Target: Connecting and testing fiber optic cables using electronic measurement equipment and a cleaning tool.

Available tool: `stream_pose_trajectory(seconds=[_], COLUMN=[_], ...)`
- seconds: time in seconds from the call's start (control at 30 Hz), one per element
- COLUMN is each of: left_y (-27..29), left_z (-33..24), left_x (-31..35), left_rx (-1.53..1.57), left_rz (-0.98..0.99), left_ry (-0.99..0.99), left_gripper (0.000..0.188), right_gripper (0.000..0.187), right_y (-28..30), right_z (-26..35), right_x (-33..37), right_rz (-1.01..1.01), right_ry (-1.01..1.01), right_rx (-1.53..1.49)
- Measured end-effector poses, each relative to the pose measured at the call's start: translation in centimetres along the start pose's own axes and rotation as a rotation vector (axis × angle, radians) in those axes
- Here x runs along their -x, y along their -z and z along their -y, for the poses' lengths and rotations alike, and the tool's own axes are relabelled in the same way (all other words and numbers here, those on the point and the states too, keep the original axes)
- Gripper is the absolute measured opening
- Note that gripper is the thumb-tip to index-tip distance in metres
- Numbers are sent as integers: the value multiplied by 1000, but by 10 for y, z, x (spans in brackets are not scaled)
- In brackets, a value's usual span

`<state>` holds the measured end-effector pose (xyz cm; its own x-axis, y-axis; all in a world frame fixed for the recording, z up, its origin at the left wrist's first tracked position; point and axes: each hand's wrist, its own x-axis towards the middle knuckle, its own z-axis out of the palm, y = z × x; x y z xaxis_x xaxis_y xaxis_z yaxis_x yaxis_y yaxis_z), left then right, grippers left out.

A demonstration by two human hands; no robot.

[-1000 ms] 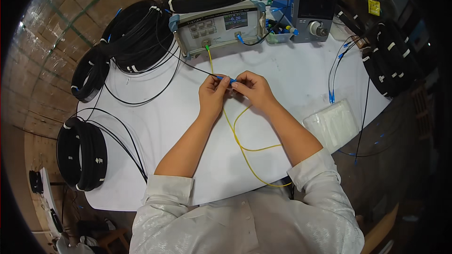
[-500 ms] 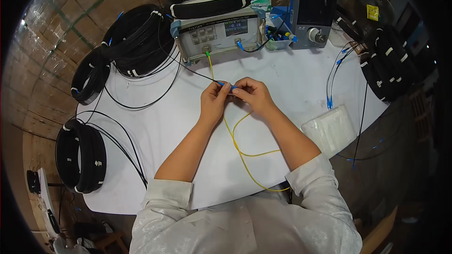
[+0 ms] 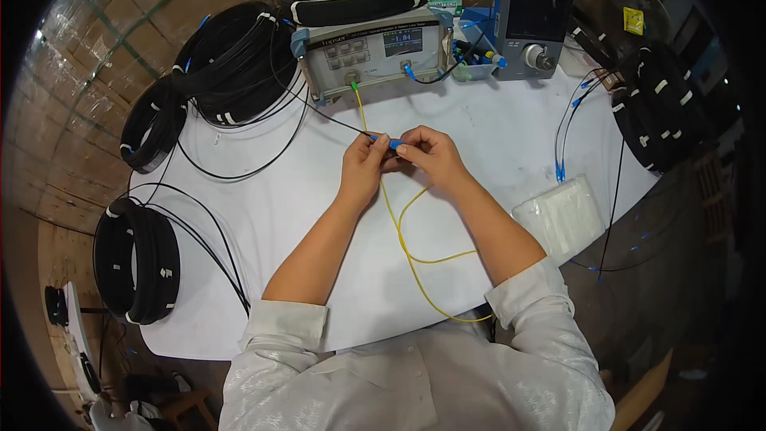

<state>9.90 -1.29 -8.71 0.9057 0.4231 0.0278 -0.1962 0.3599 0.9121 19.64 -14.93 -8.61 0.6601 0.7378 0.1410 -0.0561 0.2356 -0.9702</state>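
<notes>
Blue connector (image 3: 388, 143) pinched between left hand (image 3: 363, 169), right hand (image 3: 427, 156).

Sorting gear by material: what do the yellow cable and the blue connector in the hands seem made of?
Yellow cable: likely plastic-jacketed, smooth, bends in loose loops. Blue connector, pinched between left hand and right hand: apparently hard moulded plastic; too small to confirm.

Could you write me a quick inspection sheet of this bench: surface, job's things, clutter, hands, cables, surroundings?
Surface: white table.
Job's things: blue connector on a yellow cable, plugged into a grey meter.
Clutter: white packet; second grey unit.
Hands: left hand and right hand both pinch the connector.
Cables: black coils.
Surroundings: wooden floor.
</notes>
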Motion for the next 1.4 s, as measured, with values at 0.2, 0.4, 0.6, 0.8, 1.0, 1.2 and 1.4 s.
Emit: stream_pose_trajectory(seconds=[0.2, 0.4, 0.6, 0.8, 1.0, 1.2, 1.4], left_y=[3, 3, 3, 1, 4, 3, -1], left_z=[2, -10, -7, -10, -9, -11, -10], left_x=[0, 1, 0, 2, 2, 3, 4], left_rx=[5, 31, 52, 38, -6, -74, -104], left_rz=[-3, -79, -27, -18, 11, 24, 14], left_ry=[-7, 83, 19, 55, 52, 74, 35], left_gripper=[23, 27, 27, 26, 24, 23, 23], right_gripper=[11, 11, 11, 14, 17, 16, 17], right_y=[-5, 2, 1, 4, 2, -1, -3], right_z=[7, 3, 1, 1, 3, 4, 6], right_x=[3, 1, 2, 0, 2, 5, 5], right_rz=[8, -42, 15, 11, 29, 10, 4], right_ry=[-31, 4, 37, -6, -21, -23, 36], right_rx=[6, -3, 102, 94, 98, 120, 67])
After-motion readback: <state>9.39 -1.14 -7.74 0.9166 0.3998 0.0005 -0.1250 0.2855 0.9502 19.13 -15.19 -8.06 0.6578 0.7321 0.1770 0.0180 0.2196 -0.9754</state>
